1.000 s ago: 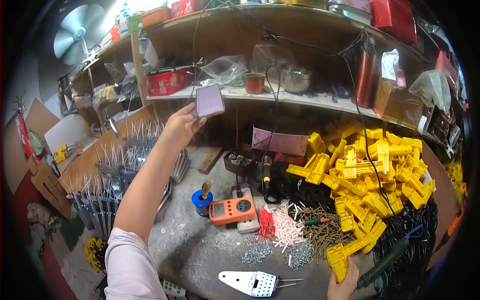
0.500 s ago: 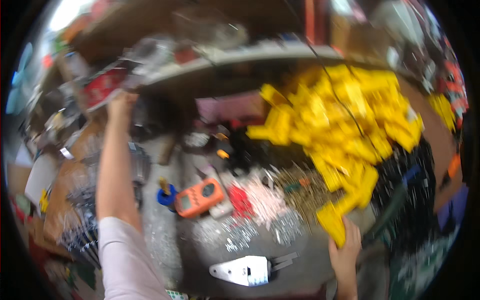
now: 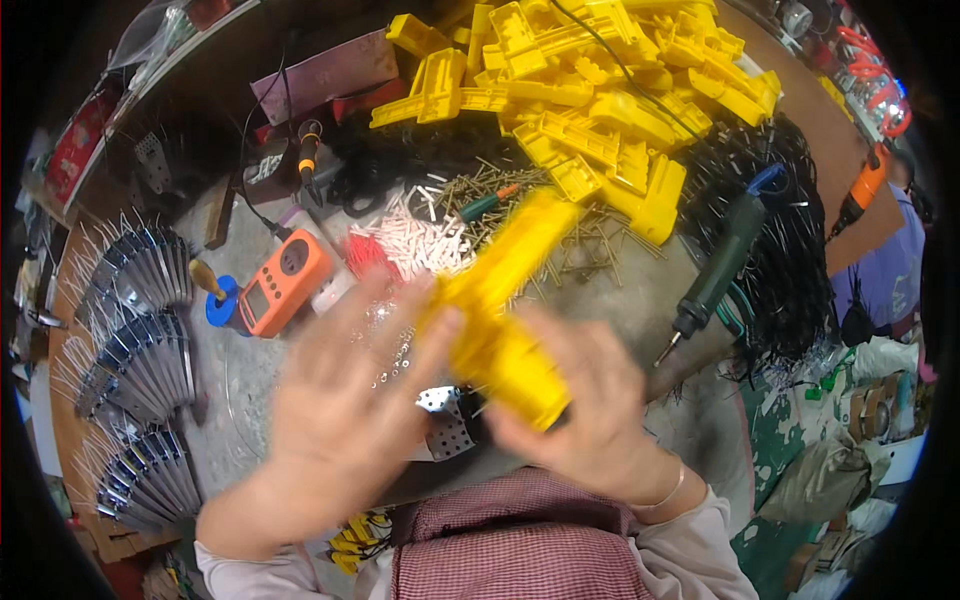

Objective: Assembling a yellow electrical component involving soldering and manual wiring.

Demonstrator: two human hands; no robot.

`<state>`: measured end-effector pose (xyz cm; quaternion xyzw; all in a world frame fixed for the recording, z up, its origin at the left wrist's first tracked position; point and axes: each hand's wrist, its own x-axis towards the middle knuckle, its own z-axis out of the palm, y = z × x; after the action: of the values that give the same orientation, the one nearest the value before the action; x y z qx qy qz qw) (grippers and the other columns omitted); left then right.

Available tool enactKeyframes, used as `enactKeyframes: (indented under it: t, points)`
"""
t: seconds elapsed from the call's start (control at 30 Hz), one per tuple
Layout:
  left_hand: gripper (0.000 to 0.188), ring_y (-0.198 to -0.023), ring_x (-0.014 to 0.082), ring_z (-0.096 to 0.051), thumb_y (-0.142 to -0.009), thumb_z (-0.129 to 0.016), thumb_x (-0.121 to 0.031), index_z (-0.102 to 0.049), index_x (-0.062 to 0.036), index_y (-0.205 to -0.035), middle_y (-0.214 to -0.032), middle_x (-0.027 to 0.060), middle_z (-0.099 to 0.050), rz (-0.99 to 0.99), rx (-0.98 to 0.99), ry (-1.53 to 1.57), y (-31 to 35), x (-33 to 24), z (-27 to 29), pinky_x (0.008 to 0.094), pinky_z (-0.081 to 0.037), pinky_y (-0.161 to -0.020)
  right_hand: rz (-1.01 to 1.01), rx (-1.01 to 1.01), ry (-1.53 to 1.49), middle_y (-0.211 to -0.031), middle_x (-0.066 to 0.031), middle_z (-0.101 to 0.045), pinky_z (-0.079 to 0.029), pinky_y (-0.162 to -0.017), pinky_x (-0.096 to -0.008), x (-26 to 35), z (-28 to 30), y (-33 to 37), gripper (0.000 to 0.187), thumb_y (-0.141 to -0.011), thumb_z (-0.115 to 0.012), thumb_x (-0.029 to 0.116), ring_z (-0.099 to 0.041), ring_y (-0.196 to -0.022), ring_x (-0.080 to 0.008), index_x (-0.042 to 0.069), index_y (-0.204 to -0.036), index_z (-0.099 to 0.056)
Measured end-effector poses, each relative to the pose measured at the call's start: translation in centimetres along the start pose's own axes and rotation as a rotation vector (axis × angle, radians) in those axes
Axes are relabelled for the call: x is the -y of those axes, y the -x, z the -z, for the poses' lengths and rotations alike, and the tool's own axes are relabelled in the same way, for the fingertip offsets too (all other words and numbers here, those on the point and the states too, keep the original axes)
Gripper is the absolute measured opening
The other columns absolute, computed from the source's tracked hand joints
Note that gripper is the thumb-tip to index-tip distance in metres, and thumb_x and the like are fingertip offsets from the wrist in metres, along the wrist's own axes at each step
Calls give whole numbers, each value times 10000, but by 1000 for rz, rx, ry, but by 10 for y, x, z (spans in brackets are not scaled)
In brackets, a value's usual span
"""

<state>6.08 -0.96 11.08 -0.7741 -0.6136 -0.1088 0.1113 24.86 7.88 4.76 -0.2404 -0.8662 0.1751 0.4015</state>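
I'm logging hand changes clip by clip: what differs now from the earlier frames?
The left hand came down and rightward; the flat purple thing it first held up no longer shows in it. The right hand carried the yellow piece leftward, and both hands now meet at it; blur hides the left hand's exact grip. The view tilted downward. The orange meter and yellow pile look unmoved.

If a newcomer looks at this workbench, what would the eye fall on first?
Probably the heap of bright yellow parts at the top, right of centre. Then a single yellow part, blurred, in the right hand, with the left hand close by. An orange meter lies beyond that hand, left of centre.
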Motion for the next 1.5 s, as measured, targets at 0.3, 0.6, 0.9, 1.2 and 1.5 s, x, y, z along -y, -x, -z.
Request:
enactKeyframes:
  t: [0.3,0.6,0.9,1.2,1.5]
  points:
    - [543,-1094,342,-590,-854,-623,-320,-508,-5,-1281,-1255,185,-560,779,-587,1367,80,15,-35,366,-538,-771,-472,-29,90,-863,-145,-653,-524,-699,-352,-94,24,-3,194,-781,-675,94,-660,-725,-248,12,-950,-625]
    - [746,-1073,286,-597,-821,-647,-488,-404,-46,-1371,-1319,207,-494,724,-576,1680,82,-6,-54,302,-552,-690,140,270,450,-808,-103,-572,-489,-697,-406,-138,-20,-29,183,-719,-616,42,-577,-832,-299,54,-896,-571]
    - [704,-994,281,-634,-810,-664,-472,-467,-18,-1310,-1239,209,-556,853,-625,1665,98,-13,-57,290,-527,-652,162,297,412,-835,-96,-562,-495,-680,-408,-114,-11,-25,196,-726,-615,68,-582,-825,-294,72,-917,-575]
    - [599,-993,288,-636,-839,-635,-389,-494,6,-1268,-1200,187,-582,858,-601,1700,99,-18,-59,312,-525,-685,-6,342,475,-811,-116,-596,-492,-690,-426,-110,-30,-19,183,-738,-639,87,-606,-794,-308,66,-887,-535]
    - [474,-968,224,-632,-876,-628,-310,-545,15,-1212,-1107,129,-633,868,-575,1792,100,-16,-57,332,-528,-751,-296,48,213,-788,-130,-663,-499,-678,-345,-121,-12,-47,149,-776,-658,130,-646,-721,-274,38,-893,-654]
